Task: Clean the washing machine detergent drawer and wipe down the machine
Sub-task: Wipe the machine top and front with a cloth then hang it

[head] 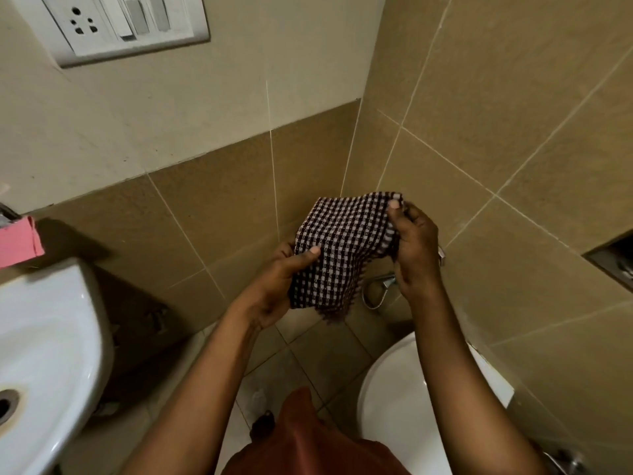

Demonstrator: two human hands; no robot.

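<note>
A dark-and-white checked cloth [337, 255] hangs between my two hands in front of a tiled wall corner. My left hand [279, 286] grips its lower left side, thumb pressed on the front. My right hand [412, 248] pinches the cloth's upper right corner between thumb and fingers. No washing machine or detergent drawer is in view.
A white wash basin [44, 354] sits at the lower left, with a pink object [19, 241] above it. A white toilet [404, 402] stands at the lower right below a spray hose [383, 286]. A switch panel [123, 25] is on the wall at top left.
</note>
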